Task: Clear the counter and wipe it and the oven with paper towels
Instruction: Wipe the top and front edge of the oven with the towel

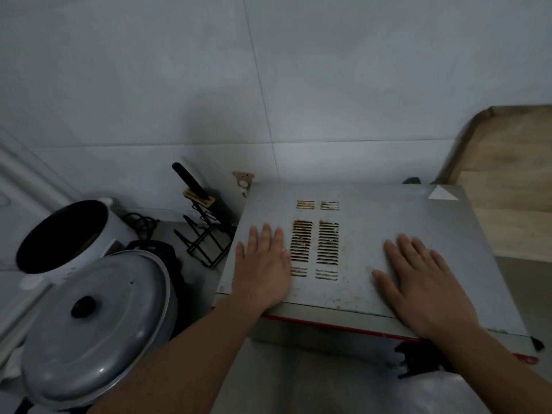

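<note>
Head view first, and we read it from the left: a white cooker pot (64, 234) with a dark inside stands on the counter (194, 273), and in front of it sits a grey lidded pot (98, 327) with a black knob. Behind them a black wire rack (206, 240) holds a dark-handled utensil. Next comes the oven (358, 243), standing on the counter against the tiled wall (268, 85), its grey top stained and its vent slots rusty. We see our left hand (263, 264) lying flat on that top just left of the slots, fingers straight and close together. Our right hand (424, 282) rests flat near the top's right front, fingers straight and slightly spread. A wooden board (507, 162) leans at the far right.
</note>
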Tool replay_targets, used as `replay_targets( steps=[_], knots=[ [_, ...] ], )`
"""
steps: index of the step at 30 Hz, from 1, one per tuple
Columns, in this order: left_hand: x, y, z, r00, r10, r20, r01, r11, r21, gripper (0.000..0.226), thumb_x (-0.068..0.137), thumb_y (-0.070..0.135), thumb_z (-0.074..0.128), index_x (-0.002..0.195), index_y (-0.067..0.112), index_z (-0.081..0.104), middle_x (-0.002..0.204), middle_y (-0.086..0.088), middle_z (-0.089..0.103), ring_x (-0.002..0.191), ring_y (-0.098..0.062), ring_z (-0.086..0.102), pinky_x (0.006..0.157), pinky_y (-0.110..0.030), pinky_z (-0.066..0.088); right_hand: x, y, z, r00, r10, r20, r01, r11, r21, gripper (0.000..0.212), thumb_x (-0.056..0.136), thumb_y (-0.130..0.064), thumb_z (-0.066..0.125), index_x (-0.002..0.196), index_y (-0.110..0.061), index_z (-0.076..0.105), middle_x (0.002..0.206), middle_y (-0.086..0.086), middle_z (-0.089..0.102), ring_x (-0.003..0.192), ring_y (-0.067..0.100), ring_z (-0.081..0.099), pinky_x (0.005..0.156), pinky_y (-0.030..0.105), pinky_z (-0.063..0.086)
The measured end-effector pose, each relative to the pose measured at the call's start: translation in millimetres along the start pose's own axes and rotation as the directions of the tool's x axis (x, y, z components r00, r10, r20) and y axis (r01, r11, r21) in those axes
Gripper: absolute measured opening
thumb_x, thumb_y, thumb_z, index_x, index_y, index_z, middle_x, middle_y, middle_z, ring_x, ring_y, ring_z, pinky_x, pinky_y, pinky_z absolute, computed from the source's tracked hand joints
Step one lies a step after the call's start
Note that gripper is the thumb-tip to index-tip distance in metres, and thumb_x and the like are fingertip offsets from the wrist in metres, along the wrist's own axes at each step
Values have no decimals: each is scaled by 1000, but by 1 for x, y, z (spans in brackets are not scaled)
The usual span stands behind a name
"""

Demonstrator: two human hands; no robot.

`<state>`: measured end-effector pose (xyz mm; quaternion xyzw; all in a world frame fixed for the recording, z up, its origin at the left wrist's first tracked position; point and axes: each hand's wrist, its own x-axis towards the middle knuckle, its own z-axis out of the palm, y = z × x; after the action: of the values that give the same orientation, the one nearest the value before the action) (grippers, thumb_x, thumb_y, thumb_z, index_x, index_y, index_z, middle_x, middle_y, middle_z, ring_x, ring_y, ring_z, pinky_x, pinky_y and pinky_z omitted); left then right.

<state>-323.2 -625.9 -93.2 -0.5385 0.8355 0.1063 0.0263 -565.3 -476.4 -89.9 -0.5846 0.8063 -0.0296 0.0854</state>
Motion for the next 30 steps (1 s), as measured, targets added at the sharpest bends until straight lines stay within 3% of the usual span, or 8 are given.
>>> replay_targets(
  steps=[8, 12, 15, 18, 21, 24, 26, 30],
  knots=[
    [67, -52, -22, 998, -58, 26, 61, 987, -150, 61, 104, 52, 9, 160, 31, -1, 167, 2, -13, 153, -24, -15, 124, -52, 2, 5, -10, -5, 994, 105, 42, -104, 994, -25, 87, 79, -77, -15, 154, -33, -8, 162, -5, -11, 147, 8, -14, 120, 32, -4],
    [77, -56, -25, 998, -23, 51, 38, 953, -301, 61, 102, 59, 17, 158, 39, 4, 168, 1, -7, 152, -31, 11, 119, -49, 21, 28, -63, -16, 979, 203, 36, -206, 974, 95, 88, 84, -77, -5, 156, -29, 11, 165, -2, 5, 151, 16, 3, 123, 38, 8],
    [99, -74, -26, 993, -68, 94, 100, 910, -403, 66, 102, 59, 22, 160, 31, 7, 167, -12, 10, 144, -38, 33, 115, -48, 33, 62, -126, -20, 996, 82, -22, -80, 993, 88, 80, 88, -73, -2, 156, -32, 12, 165, -3, 6, 151, 13, 3, 122, 34, 4],
    [125, -90, -27, 948, -154, 279, 298, 739, -604, 67, 104, 56, 23, 154, 12, 32, 155, -19, 38, 139, -36, 41, 114, -38, 32, 94, -176, -12, 999, -6, -49, 10, 997, 82, 87, 83, -75, -2, 156, -31, 14, 164, -4, 8, 151, 12, 1, 123, 34, 3],
    [116, -88, -24, 940, -155, 304, 341, 452, -824, 56, 106, 49, 29, 147, 15, 46, 151, -14, 46, 136, -31, 45, 108, -31, 32, 122, -209, 5, 999, -24, -35, 26, 997, 70, 83, 87, -74, 1, 156, -30, 12, 165, -2, 7, 151, 14, 0, 123, 37, 4],
    [102, -96, -5, 962, -74, 262, 272, 223, -936, 56, 107, 48, 30, 154, 20, 36, 156, -3, 40, 141, -21, 40, 110, -23, 28, 133, -220, 22, 1000, 1, -26, -1, 1000, 3, 73, 94, -70, 7, 157, -31, 5, 165, -4, 0, 151, 13, -6, 123, 39, 4],
    [103, -104, 16, 968, 10, 252, 249, 102, -963, 66, 103, 58, 31, 159, 24, 22, 162, 1, 30, 144, -15, 35, 120, -31, 25, 132, -219, 25, 999, 9, -42, -10, 1000, -7, 71, 96, -69, 8, 157, -32, 5, 165, -4, 0, 151, 12, -6, 123, 38, 3],
    [103, -104, 29, 957, 32, 287, 288, -20, -958, 102, 75, 89, 30, 158, 31, 22, 161, 3, 32, 145, -16, 35, 120, -44, 27, 131, -220, 24, 999, 20, -41, -21, 1000, -15, 75, 92, -72, 3, 157, -34, 7, 165, -5, 2, 151, 11, -4, 123, 37, 5]
  ],
)
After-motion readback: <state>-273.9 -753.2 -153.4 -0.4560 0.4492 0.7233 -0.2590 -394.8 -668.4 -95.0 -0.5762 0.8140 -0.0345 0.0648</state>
